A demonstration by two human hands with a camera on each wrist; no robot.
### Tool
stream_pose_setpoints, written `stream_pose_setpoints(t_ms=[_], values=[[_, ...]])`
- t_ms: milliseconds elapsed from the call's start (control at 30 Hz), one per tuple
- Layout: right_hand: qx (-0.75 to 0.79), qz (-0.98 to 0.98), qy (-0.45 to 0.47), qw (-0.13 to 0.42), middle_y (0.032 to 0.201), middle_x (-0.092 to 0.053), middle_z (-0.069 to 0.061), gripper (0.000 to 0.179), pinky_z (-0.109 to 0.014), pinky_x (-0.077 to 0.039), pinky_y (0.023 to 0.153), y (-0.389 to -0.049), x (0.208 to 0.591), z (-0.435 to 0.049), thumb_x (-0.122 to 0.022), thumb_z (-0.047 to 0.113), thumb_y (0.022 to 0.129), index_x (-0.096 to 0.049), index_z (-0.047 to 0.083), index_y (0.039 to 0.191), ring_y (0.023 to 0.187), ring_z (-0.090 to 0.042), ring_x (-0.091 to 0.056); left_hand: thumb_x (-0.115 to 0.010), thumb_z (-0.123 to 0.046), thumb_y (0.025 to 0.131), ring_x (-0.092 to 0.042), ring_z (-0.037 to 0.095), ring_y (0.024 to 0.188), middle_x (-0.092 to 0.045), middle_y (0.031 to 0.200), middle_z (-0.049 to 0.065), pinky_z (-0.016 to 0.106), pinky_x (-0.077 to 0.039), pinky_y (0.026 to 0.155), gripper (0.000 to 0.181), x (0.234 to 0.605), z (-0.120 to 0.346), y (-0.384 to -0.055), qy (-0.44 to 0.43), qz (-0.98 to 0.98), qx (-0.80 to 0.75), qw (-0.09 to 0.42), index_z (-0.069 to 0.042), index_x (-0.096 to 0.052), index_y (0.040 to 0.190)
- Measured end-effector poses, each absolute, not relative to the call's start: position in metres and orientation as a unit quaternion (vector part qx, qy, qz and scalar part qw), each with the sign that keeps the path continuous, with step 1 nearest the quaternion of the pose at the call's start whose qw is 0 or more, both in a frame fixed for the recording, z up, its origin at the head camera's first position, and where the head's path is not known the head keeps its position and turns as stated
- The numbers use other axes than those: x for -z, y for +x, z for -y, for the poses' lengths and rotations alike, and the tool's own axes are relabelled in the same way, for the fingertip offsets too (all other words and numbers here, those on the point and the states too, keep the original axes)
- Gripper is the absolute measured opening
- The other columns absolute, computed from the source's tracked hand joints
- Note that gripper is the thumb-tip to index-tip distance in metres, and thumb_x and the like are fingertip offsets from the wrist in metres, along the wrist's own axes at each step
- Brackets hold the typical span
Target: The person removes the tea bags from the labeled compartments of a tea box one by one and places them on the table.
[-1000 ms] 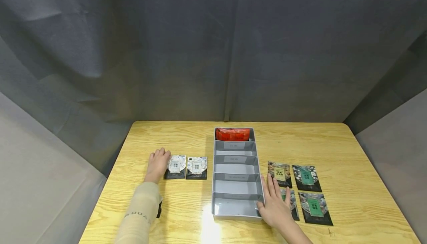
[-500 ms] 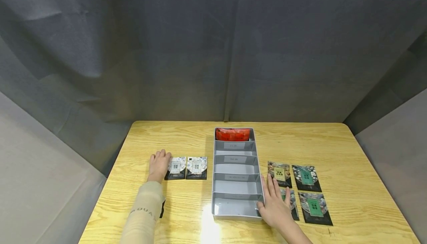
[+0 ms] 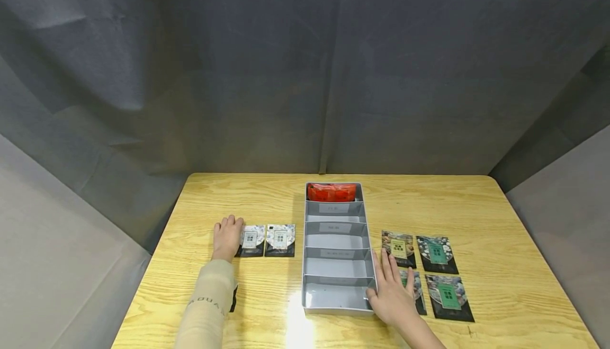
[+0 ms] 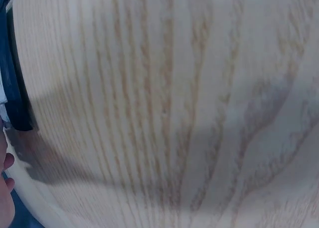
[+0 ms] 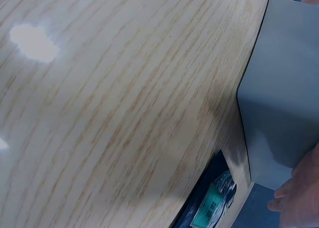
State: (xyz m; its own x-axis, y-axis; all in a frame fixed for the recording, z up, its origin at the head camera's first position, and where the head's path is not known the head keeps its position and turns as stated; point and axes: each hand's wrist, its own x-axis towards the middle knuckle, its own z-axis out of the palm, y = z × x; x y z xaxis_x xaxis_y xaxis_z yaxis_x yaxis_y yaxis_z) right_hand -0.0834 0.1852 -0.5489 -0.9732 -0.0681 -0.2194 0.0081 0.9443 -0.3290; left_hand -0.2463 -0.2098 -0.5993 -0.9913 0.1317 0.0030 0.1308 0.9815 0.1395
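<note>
Two white-and-black sachets lie side by side left of the box; my left hand (image 3: 227,238) is at the outer one, the left sachet (image 3: 251,239), and covers its left edge. In the left wrist view only bits of fingers (image 4: 6,188) show at the frame's edge, by the sachet's dark border (image 4: 17,108); their grip is hidden. The right sachet (image 3: 280,239) lies flat beside it. My right hand (image 3: 394,296) rests on the right wall of the grey divided box (image 3: 339,313), fingers spread and straight, thumb over the front compartment.
A red packet (image 3: 331,192) fills the box's rear compartment. Right of the box lie a yellow-labelled sachet (image 3: 398,248) and several green-labelled ones, the front right sachet (image 3: 449,297) among them; my right hand partly covers one green-labelled sachet (image 3: 419,293). A dark curtain (image 3: 329,73) hangs behind the table.
My left hand and forearm have shifted slightly to the right and nearer, and the left sachet has shifted a little nearer under it. My right hand has stayed on the box.
</note>
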Motion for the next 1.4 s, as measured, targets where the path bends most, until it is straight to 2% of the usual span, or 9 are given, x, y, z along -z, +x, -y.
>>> stream_pose_setpoints(t_ms=[267,500,767,1000,1167,1400], values=[[0.167,-0.979,-0.014,0.119,0.152,0.001,-0.019,0.077,-0.065,0.011,0.099,-0.084,0.550,-0.185,-0.048,0.032,0.088,-0.004,0.010,0.148,0.137,-0.038,-0.002,-0.046,-0.024,0.096,-0.043,0.027,0.096,-0.049,0.103,0.007,0.046,-0.032,0.086,0.025,0.591,0.201,-0.246,0.053,-0.994,-0.097,-0.016,-0.013,-0.055,0.116],[0.166,-0.979,-0.014,0.120,0.152,0.001,-0.019,0.078,-0.065,0.012,0.099,-0.084,0.550,-0.185,-0.048,0.032,0.088,-0.003,0.010,0.148,0.137,-0.038,-0.002,-0.041,-0.025,0.097,-0.041,0.028,0.107,-0.047,0.113,0.010,0.047,-0.030,0.096,0.031,0.572,0.165,-0.258,0.051,-0.989,-0.136,-0.035,-0.010,-0.049,0.124],[0.165,-0.980,-0.016,0.109,0.152,-0.001,-0.019,0.077,-0.065,0.011,0.099,-0.083,0.552,-0.185,-0.049,0.032,0.088,-0.006,0.009,0.148,0.137,-0.038,-0.003,-0.034,-0.032,0.099,-0.038,0.025,0.117,-0.044,0.123,0.006,0.044,-0.024,0.103,0.038,0.548,0.115,-0.272,0.099,-0.982,-0.160,-0.029,-0.014,-0.044,0.130],[0.168,-0.980,-0.017,0.110,0.152,0.000,-0.019,0.079,-0.065,0.010,0.099,-0.084,0.553,-0.185,-0.050,0.032,0.088,-0.004,0.010,0.148,0.137,-0.038,-0.002,-0.039,-0.029,0.097,-0.040,0.025,0.115,-0.045,0.123,0.006,0.043,-0.028,0.100,0.036,0.530,0.078,-0.287,0.172,-0.975,-0.132,-0.050,-0.017,-0.045,0.131],[0.166,-0.979,-0.018,0.116,0.152,0.001,-0.019,0.078,-0.065,0.010,0.100,-0.084,0.552,-0.183,-0.049,0.033,0.088,-0.004,0.010,0.148,0.137,-0.037,-0.001,-0.043,-0.028,0.096,-0.038,0.025,0.116,-0.044,0.123,0.006,0.043,-0.027,0.099,0.039,0.521,0.056,-0.293,0.188,-0.975,-0.116,-0.017,-0.021,-0.043,0.134],[0.165,-0.980,-0.020,0.113,0.152,0.001,-0.018,0.077,-0.065,0.010,0.100,-0.084,0.551,-0.182,-0.048,0.031,0.088,-0.004,0.011,0.148,0.138,-0.037,-0.002,-0.041,-0.030,0.097,-0.036,0.025,0.120,-0.041,0.128,0.005,0.044,-0.025,0.100,0.038,0.519,0.037,-0.297,0.182,-0.980,-0.079,0.027,-0.025,-0.041,0.135]])
